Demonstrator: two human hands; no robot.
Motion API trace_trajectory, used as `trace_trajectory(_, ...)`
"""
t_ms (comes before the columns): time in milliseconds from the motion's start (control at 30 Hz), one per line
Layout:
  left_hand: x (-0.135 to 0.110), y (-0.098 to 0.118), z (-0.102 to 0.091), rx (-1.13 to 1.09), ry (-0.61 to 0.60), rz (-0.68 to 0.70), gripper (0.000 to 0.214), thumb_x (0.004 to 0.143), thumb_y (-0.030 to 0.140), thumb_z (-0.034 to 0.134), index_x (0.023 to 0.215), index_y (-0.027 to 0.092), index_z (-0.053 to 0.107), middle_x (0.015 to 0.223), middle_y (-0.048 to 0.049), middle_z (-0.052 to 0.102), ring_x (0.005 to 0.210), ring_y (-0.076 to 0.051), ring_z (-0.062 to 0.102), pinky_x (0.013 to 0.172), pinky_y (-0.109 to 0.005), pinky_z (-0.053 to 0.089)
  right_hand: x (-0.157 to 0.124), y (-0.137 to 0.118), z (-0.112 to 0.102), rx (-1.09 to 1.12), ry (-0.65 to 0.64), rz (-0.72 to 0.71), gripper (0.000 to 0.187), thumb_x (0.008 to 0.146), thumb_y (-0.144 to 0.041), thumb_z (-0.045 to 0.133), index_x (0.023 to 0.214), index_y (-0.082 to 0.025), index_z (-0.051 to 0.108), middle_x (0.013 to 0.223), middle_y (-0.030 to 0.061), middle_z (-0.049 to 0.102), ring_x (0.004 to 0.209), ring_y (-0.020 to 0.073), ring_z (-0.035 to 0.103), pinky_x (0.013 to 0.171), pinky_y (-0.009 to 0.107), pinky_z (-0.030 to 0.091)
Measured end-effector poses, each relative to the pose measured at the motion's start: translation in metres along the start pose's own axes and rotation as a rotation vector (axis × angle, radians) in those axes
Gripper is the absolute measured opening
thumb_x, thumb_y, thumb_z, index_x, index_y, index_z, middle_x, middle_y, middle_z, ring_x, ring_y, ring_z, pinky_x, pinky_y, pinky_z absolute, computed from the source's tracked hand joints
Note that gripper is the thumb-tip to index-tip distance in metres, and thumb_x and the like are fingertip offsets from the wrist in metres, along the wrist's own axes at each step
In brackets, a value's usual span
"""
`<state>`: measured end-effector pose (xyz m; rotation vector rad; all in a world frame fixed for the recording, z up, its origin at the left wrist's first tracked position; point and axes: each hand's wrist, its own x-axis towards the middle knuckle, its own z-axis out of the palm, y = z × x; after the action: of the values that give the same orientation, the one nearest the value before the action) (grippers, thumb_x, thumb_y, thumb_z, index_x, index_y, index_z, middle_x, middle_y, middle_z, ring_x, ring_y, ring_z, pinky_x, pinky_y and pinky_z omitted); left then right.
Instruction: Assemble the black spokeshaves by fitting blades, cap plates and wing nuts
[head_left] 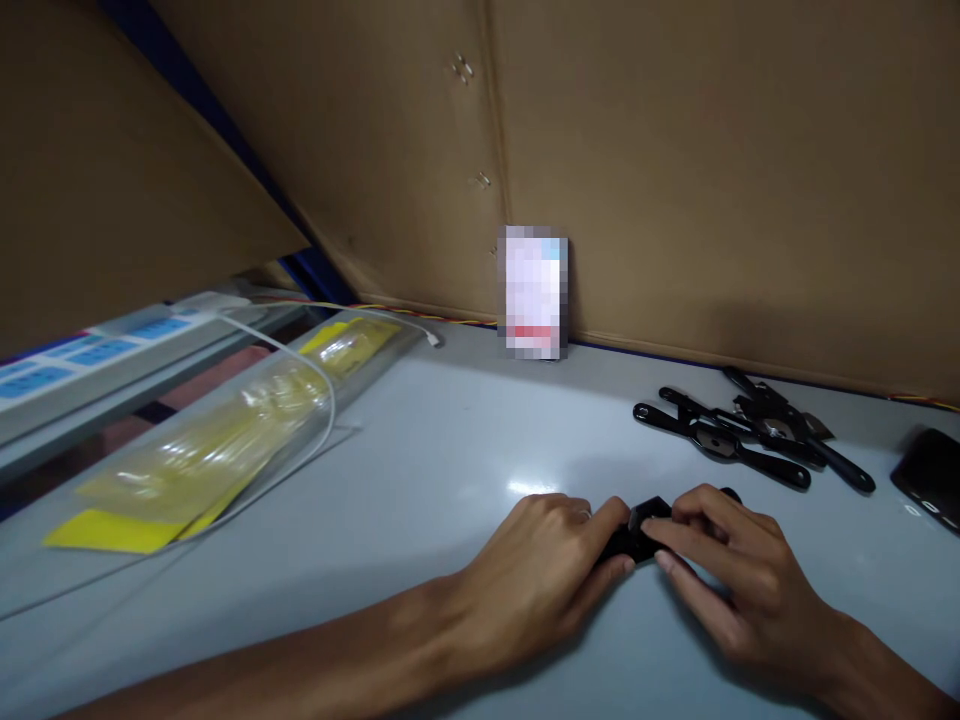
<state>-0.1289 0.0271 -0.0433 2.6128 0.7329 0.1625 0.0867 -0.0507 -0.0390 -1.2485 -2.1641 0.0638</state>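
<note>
A black spokeshave [641, 540] lies low over the table in front of me, largely covered by my fingers. My left hand [551, 550] is closed round its left handle, thumb along the near side. At its middle, the fingers of my right hand [739, 570] press on the body, and the far handle's tip shows behind them. Whether a small part is under those fingertips is hidden. Beyond my right hand, several more black spokeshaves [716, 440] lie in a loose, overlapping pile.
A glossy black object [930, 475] sits at the right edge. Yellow strips in clear plastic sleeves [217, 440] lie at left, crossed by a white cable [330, 400]. Behind them is a power strip [97, 350]. A blurred-out phone-like panel [534, 295] leans on the cardboard wall [712, 180].
</note>
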Motion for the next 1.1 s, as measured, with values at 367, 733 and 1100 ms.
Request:
trace_trajectory(367,-0.001,0.003,0.001,0.028,0.037,0.039,0.017,0.1,0.029,0.045,0.1,0.017,0.057,0.077,-0.0056,0.068,0.063,-0.019,0.061,0.057,-0.032,0.038,0.001,-0.004,0.008,0.017,0.104,0.154,0.008,0.093,-0.021,0.064,0.092,-0.018,0.057,0.076,-0.0005,0.055,0.065,0.0133,0.055,0.058,0.028,0.047)
trace_trajectory(733,-0.002,0.002,0.001,0.058,0.047,0.048,0.015,0.1,0.028,0.045,0.097,0.018,0.056,0.074,-0.0037,0.067,0.06,-0.019,0.06,0.055,-0.032,0.037,0.001,-0.005,0.005,0.095,0.037,0.145,0.016,0.095,-0.017,0.058,0.111,-0.019,0.062,0.082,0.0001,0.057,0.069,0.0138,0.057,0.063,0.029,0.049)
trace_trajectory(1100,-0.001,0.002,0.003,0.088,0.017,0.039,0.015,0.1,0.028,0.045,0.101,0.018,0.056,0.076,-0.0048,0.069,0.064,-0.021,0.064,0.057,-0.032,0.038,0.003,-0.009,0.01,0.089,0.086,0.18,0.011,0.098,-0.015,0.053,0.105,-0.017,0.061,0.085,0.0028,0.062,0.074,0.0149,0.059,0.065,0.029,0.049)
